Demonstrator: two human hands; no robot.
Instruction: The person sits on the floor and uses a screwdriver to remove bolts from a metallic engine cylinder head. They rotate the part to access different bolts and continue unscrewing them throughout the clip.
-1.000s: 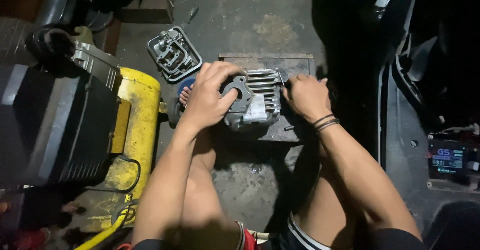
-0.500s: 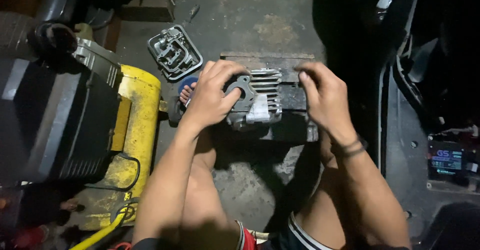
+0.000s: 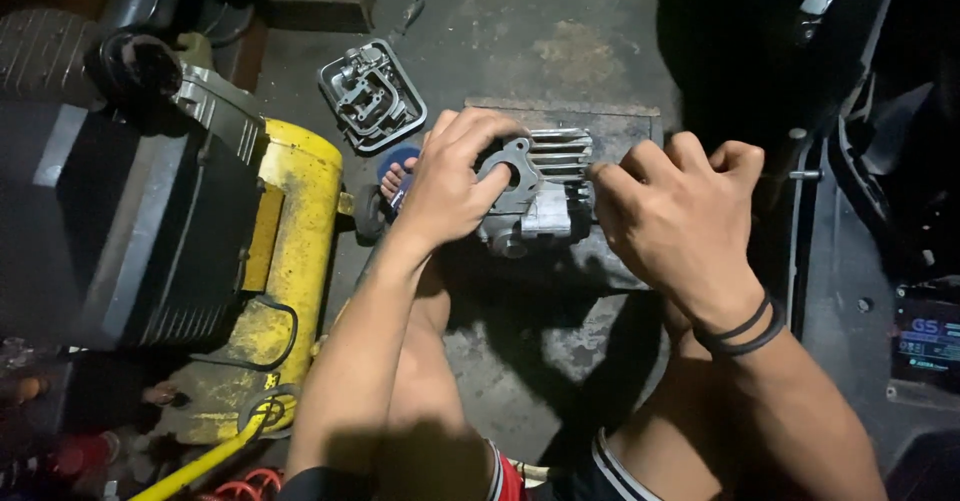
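On the concrete floor (image 3: pixel 560 51) between the knees, the finned engine part (image 3: pixel 545 196) rests on a metal block (image 3: pixel 620 126); left hand (image 3: pixel 450 186) clasps it, right hand (image 3: pixel 680 221) curls against its fins; beyond lies a metal cover (image 3: pixel 372 96)

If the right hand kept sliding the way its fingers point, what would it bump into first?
The right hand points left, its fingers already at the finned metal engine part. It would probably press into those fins first; whether they already touch is unclear.
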